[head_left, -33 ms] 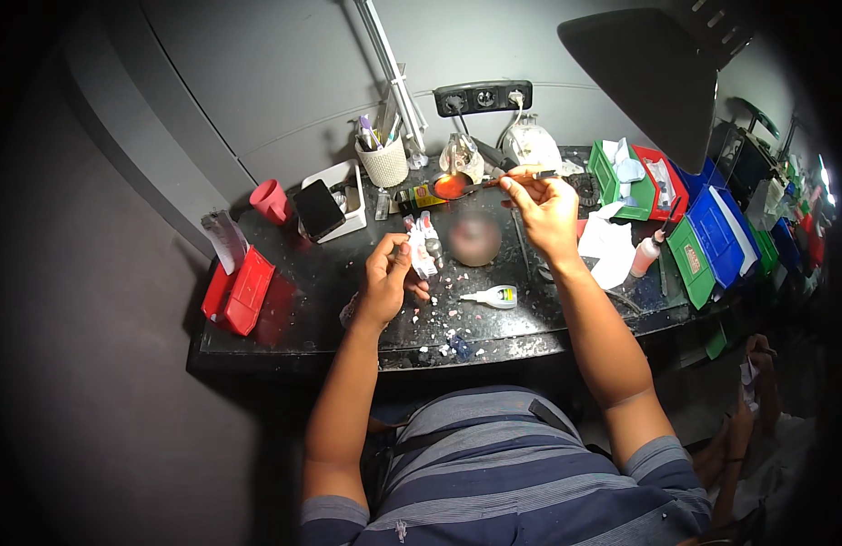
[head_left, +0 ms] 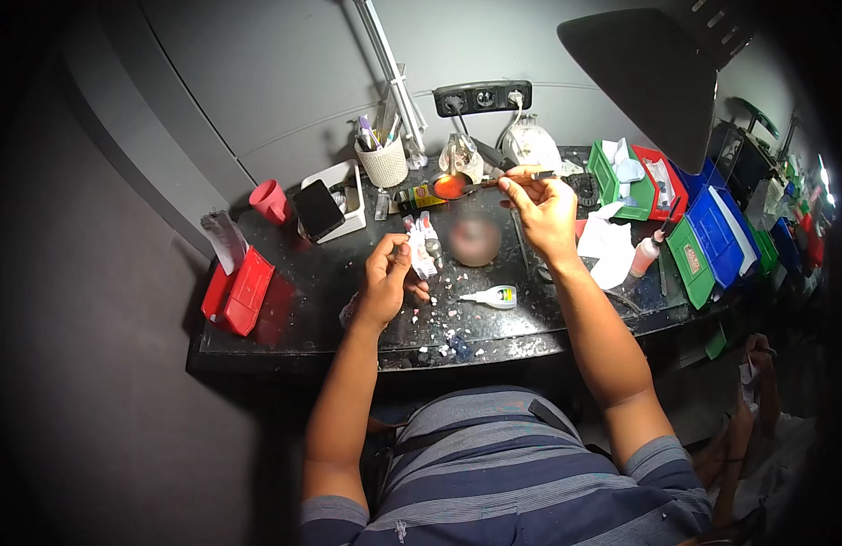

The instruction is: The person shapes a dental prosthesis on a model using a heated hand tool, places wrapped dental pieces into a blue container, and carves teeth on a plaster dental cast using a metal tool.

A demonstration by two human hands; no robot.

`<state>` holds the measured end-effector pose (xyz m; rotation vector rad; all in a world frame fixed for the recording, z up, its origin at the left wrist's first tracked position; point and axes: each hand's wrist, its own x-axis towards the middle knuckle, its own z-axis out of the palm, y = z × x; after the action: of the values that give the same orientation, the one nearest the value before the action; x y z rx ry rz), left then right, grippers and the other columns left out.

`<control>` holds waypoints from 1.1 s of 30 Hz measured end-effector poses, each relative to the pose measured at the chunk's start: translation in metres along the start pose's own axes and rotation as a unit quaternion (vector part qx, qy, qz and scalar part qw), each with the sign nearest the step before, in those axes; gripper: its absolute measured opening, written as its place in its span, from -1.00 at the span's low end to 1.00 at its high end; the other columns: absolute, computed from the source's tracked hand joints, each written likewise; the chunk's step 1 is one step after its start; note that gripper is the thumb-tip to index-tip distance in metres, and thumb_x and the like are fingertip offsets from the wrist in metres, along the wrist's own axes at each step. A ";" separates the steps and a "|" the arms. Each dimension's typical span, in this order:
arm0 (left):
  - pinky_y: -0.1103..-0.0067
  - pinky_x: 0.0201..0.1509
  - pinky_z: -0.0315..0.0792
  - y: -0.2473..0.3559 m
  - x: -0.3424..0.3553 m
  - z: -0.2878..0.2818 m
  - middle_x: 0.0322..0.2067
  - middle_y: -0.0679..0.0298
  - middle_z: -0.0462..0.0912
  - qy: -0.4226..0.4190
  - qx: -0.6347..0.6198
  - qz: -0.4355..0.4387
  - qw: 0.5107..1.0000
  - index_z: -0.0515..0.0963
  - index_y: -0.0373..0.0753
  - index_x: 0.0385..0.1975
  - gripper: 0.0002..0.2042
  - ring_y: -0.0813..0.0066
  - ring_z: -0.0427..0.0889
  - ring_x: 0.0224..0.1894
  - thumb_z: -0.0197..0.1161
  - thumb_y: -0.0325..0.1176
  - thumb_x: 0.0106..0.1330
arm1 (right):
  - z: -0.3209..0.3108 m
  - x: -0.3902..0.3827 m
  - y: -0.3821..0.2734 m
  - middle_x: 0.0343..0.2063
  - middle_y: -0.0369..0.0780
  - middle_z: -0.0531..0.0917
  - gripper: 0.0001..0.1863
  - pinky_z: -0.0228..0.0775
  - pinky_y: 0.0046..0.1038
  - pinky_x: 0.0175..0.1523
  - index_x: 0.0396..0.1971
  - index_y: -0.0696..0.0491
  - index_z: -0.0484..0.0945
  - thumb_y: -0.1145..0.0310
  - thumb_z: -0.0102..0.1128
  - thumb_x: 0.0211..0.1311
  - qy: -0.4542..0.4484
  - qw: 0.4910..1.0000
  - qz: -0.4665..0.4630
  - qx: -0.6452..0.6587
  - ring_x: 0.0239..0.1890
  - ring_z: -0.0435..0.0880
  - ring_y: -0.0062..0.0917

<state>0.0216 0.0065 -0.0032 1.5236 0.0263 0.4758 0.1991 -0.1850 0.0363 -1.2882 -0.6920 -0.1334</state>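
Over the middle of the black, speckled counter [head_left: 321, 291], between its front and back edges, the left hand [head_left: 383, 278] grasps a small white-and-pink moulded piece [head_left: 423, 250] between thumb and fingers; this light hold, probably chosen to leave most of the surface exposed, has the piece facing inward; nearer the back edge, the right hand [head_left: 541, 214] pinches a slim, dark-handled metal tool [head_left: 498, 180], extended leftward, perhaps to keep the fingers away from the round orange glow [head_left: 453, 187] at its far end; whether that is flame or a lit surface, I cannot tell.

Between the hands and the front edge, a small white plastic nozzle bottle [head_left: 501, 297] lies on its side, presumably within easy reach; pale crumbs [head_left: 443, 335] lie scattered toward that edge; near the left end, an open red plastic bin [head_left: 251, 291] stands well apart from the hands, perhaps leaving the middle free for handwork.
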 end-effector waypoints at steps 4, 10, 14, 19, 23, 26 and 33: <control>0.56 -0.54 0.64 0.000 -0.001 0.000 -0.37 0.17 0.64 -0.006 -0.007 0.004 1.000 0.41 -0.28 -0.10 -0.69 0.53 0.63 -0.54 -0.04 -0.11 0.57 | 0.001 0.000 -0.001 -0.30 -0.15 0.75 -0.84 0.70 -0.49 -0.18 -0.20 0.25 0.61 0.53 0.33 0.27 -0.004 1.000 0.000 0.002 -0.24 0.76 -0.55; 0.56 -0.54 0.64 -0.001 -0.002 -0.002 -0.35 0.16 0.65 0.000 -0.004 0.000 1.000 0.41 -0.27 -0.10 -0.68 0.53 0.63 -0.54 -0.02 -0.10 0.57 | -0.016 -0.001 -0.010 -0.31 -0.13 0.72 -0.84 0.69 -0.50 -0.24 -0.19 0.28 0.57 0.52 0.28 0.30 0.010 0.997 0.008 0.072 -0.29 0.74 -0.54; 0.53 -0.50 0.66 0.000 -0.001 -0.003 -0.31 0.09 0.67 -0.016 0.011 -0.005 1.000 0.41 -0.29 -0.07 -0.68 0.50 0.64 -0.52 -0.05 -0.11 0.58 | -0.027 -0.002 -0.002 -0.32 -0.11 0.72 -0.84 0.69 -0.48 -0.26 -0.17 0.26 0.52 0.53 0.22 0.32 -0.008 0.998 0.035 0.056 -0.30 0.76 -0.48; 0.50 -0.46 0.67 -0.002 -0.001 -0.004 -0.26 0.02 0.69 -0.021 0.016 -0.012 1.000 0.40 -0.32 -0.05 -0.67 0.48 0.66 -0.50 -0.07 -0.13 0.59 | -0.027 -0.004 -0.004 -0.32 -0.10 0.72 -0.86 0.67 -0.50 -0.27 -0.17 0.26 0.51 0.54 0.21 0.34 -0.021 0.997 0.055 0.058 -0.30 0.76 -0.46; 0.51 -0.47 0.67 -0.002 -0.001 -0.004 -0.26 0.01 0.69 -0.023 0.015 -0.010 1.000 0.40 -0.33 -0.05 -0.66 0.47 0.66 -0.51 -0.07 -0.12 0.58 | -0.025 -0.006 -0.008 -0.32 -0.11 0.72 -0.86 0.67 -0.51 -0.26 -0.17 0.25 0.51 0.54 0.20 0.34 -0.022 0.998 0.049 0.043 -0.30 0.76 -0.46; 0.51 -0.49 0.65 0.000 -0.002 -0.004 -0.27 -0.01 0.69 -0.027 0.011 -0.017 0.999 0.40 -0.32 -0.05 -0.66 0.46 0.65 -0.53 -0.07 -0.11 0.59 | -0.022 -0.009 -0.015 -0.31 -0.11 0.72 -0.84 0.68 -0.50 -0.24 -0.15 0.25 0.51 0.54 0.21 0.33 -0.037 0.995 0.046 0.079 -0.29 0.76 -0.47; 0.61 -0.61 0.57 0.003 -0.004 0.000 -0.37 0.16 0.66 -0.030 -0.016 -0.058 0.998 0.44 -0.26 -0.12 -0.70 0.53 0.61 -0.61 -0.06 -0.12 0.59 | 0.010 -0.037 -0.029 -0.26 -0.11 0.71 -0.84 0.66 -0.51 -0.18 -0.14 0.23 0.50 0.58 0.23 0.33 -0.185 0.966 0.039 0.175 -0.21 0.74 -0.51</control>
<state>0.0168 0.0053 -0.0020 1.4948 0.0598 0.3352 0.1528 -0.1948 0.0416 -1.0046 -0.9346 0.2921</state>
